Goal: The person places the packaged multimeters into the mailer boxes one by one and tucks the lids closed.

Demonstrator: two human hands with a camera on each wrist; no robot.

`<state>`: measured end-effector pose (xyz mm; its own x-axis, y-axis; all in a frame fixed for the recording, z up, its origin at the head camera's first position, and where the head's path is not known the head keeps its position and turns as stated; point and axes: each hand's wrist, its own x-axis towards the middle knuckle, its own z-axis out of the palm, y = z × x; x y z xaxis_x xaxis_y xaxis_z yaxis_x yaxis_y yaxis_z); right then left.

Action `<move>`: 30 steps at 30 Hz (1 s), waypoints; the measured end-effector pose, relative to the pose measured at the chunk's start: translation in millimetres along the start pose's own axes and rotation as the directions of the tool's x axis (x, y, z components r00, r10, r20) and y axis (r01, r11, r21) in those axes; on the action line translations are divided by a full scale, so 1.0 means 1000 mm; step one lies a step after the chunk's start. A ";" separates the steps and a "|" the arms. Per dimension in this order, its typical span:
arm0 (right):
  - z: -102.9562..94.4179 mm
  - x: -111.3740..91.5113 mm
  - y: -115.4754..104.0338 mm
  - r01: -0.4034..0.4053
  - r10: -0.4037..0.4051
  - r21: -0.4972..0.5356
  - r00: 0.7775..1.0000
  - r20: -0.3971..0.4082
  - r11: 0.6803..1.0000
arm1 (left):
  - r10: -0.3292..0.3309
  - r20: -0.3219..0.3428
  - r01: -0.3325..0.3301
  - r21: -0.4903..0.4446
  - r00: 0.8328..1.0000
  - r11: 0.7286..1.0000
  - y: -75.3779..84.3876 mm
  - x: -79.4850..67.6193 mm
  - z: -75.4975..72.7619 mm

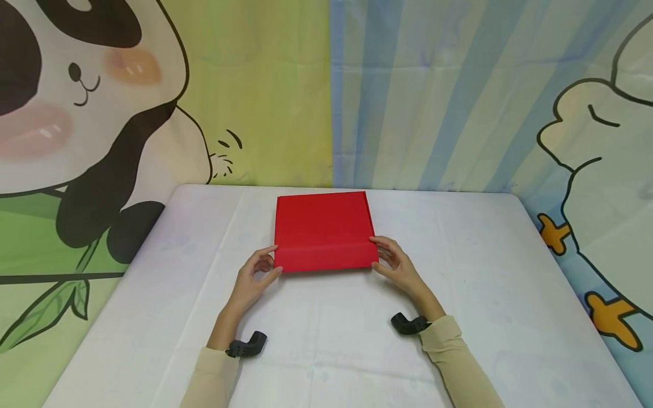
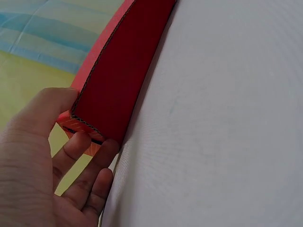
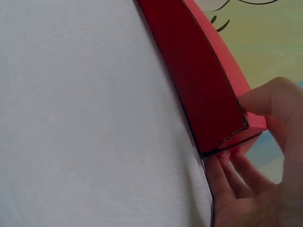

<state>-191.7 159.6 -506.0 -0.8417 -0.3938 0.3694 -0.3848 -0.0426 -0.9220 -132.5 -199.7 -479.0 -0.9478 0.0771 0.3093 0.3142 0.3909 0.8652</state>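
A flat red cardboard box (image 1: 325, 229) lies on the white-covered table, its lid down and its front side toward me. My left hand (image 1: 255, 275) holds its near left corner. In the left wrist view the left thumb (image 2: 57, 104) presses the top edge, while curled fingers (image 2: 90, 175) touch the end of the box low down. At the near right corner my right hand (image 1: 400, 269) grips in the same way. The right wrist view has the thumb (image 3: 265, 99) on the top edge and the fingers (image 3: 232, 175) bent against the lower side.
A white cloth (image 1: 326, 334) covers the table. Behind it hangs a printed curtain (image 1: 265, 96) with a panda and another cartoon figure. Black wrist cameras (image 1: 248, 344) sit on both wrists, below beige sleeves.
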 end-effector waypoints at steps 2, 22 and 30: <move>0.000 0.000 0.000 -0.014 0.014 -0.006 1.000 0.021 1.000 | -0.005 -0.007 0.005 0.005 1.000 1.000 -0.008 0.001 0.001; -0.001 0.002 -0.003 -0.063 0.063 -0.069 0.998 -0.003 0.996 | -0.033 0.000 0.033 0.068 0.999 0.997 0.003 0.007 0.002; 0.010 0.004 -0.026 -0.062 0.059 -0.118 0.998 -0.024 0.991 | -0.037 0.025 0.035 0.091 0.999 0.995 -0.037 0.009 0.005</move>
<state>-181.3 150.4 -481.7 -0.8720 -0.3733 0.3168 -0.3740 0.0904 -0.9230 -153.0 -208.7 -510.6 -0.9599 0.0856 0.2670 0.2750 0.4749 0.8360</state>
